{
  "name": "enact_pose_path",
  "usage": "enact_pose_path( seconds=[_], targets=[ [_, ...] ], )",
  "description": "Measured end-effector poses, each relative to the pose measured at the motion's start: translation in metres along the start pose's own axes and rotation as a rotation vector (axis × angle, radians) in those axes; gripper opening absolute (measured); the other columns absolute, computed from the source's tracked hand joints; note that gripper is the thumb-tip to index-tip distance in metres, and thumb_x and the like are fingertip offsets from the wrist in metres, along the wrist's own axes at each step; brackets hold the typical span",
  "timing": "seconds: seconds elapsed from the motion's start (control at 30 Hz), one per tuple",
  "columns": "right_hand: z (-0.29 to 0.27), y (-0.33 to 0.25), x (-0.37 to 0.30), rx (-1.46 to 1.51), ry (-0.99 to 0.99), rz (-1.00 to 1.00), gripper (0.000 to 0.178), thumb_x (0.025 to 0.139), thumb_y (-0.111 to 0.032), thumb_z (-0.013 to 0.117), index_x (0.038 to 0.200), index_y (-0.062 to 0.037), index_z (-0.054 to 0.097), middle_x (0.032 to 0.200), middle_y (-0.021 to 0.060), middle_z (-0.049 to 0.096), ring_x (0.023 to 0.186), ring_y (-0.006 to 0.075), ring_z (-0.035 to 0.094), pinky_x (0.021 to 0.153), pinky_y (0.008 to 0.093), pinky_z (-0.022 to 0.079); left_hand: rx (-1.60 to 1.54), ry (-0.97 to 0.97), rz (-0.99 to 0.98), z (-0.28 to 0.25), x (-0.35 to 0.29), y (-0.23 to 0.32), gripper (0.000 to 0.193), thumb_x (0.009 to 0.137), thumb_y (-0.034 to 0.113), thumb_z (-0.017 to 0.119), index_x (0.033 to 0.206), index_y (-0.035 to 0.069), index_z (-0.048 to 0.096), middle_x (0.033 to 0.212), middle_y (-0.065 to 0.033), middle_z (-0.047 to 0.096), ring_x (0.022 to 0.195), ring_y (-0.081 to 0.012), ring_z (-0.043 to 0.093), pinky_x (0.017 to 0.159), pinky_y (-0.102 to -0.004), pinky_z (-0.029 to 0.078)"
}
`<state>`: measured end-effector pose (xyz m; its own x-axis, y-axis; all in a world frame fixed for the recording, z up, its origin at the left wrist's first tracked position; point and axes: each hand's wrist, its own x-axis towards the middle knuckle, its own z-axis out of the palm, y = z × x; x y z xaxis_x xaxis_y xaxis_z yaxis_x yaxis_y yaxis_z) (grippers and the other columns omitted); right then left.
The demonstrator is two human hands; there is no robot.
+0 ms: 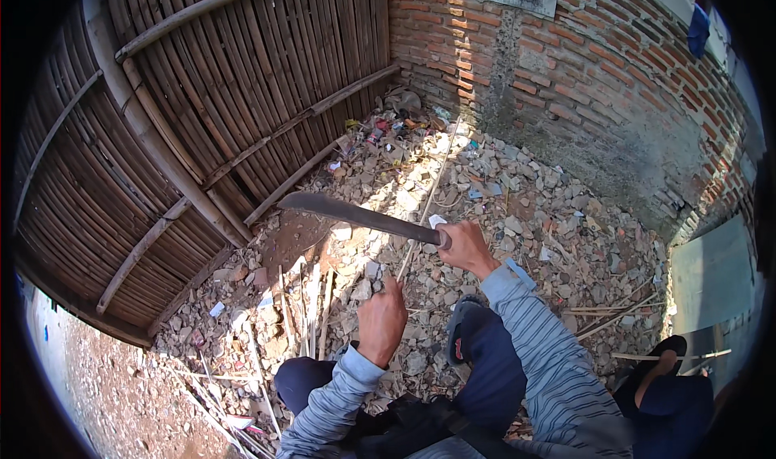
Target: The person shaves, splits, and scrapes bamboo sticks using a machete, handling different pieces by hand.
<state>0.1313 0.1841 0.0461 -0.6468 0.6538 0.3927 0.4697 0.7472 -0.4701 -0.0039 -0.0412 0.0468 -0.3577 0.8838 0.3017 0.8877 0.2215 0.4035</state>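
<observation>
Within right grip [466,247], obscured machete handle [444,239]

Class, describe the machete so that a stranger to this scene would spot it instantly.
Start where the slatted wall meets the brick wall, then look down the rubble to the right-hand grip. The machete points left from it: broad, flat and dark, unlike the thin, pale sticks nearby.

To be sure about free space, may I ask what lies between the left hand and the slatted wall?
In the head view, several pale strips and stone rubble lie between the left hand and the slatted wall.
</observation>
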Motion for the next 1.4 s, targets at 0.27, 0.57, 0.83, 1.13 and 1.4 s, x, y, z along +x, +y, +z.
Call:
enact_pose_path(
  seconds=[0.27,0.57,0.83,1.13,1.4],
  targets=[
    [-0.028,0.044,0.000,0.130,0.206,0.263,0.021,0.085,-0.022,0.076,0.084,-0.0010,0.071,0.067,0.0190,0.065,0.065,0.0394,0.067,0.062,0.0477,0.049,0.059,-0.036,0.054,-0.020,-0.036,0.003,0.023,0.109,0.024,0.050,0.097,0.004,0.048,0.056,-0.0193,0.061,0.048,-0.0390,0.063,0.043,-0.0505,0.047],
    [-0.028,0.018,-0.021,0.107,0.187,-0.139,0.020,0.084,-0.019,0.077,0.091,-0.0007,0.074,0.061,0.0157,0.062,0.054,0.0333,0.061,0.055,0.0435,0.045,0.075,0.000,0.035,-0.037,-0.039,0.012,0.020,0.107,0.021,0.053,0.099,0.004,0.048,0.061,-0.0216,0.061,0.050,-0.0410,0.061,0.044,-0.0518,0.045],
    [-0.035,-0.015,-0.019,0.561,-0.181,0.169,0.035,0.096,-0.035,0.074,0.124,-0.0132,0.078,0.059,-0.0092,0.053,0.055,0.0069,0.043,0.056,0.0317,0.034,0.105,0.040,-0.003,-0.019,-0.041,-0.007,0.017,0.106,0.021,0.053,0.100,0.007,0.046,0.071,-0.0184,0.068,0.054,-0.0400,0.065,0.045,-0.0539,0.046],
    [-0.029,-0.041,-0.019,1.256,0.006,0.387,0.024,0.097,-0.023,0.077,0.097,-0.0013,0.067,0.061,-0.0063,0.051,0.050,0.0017,0.043,0.044,0.0239,0.028,0.059,-0.010,0.001,-0.028,-0.045,0.011,0.017,0.106,0.022,0.055,0.101,0.007,0.047,0.077,-0.0188,0.069,0.057,-0.0427,0.066,0.050,-0.0542,0.047],
    [-0.029,-0.044,-0.020,1.045,0.020,0.363,0.019,0.095,-0.018,0.079,0.091,-0.0022,0.071,0.061,-0.0062,0.051,0.050,0.0016,0.040,0.046,0.0246,0.029,-0.234,0.069,0.100,-0.060,0.008,0.054,0.044,0.100,0.025,0.067,0.126,-0.005,0.049,0.110,-0.0300,0.065,0.081,-0.0464,0.068,0.067,-0.0527,0.053]
  ],
)
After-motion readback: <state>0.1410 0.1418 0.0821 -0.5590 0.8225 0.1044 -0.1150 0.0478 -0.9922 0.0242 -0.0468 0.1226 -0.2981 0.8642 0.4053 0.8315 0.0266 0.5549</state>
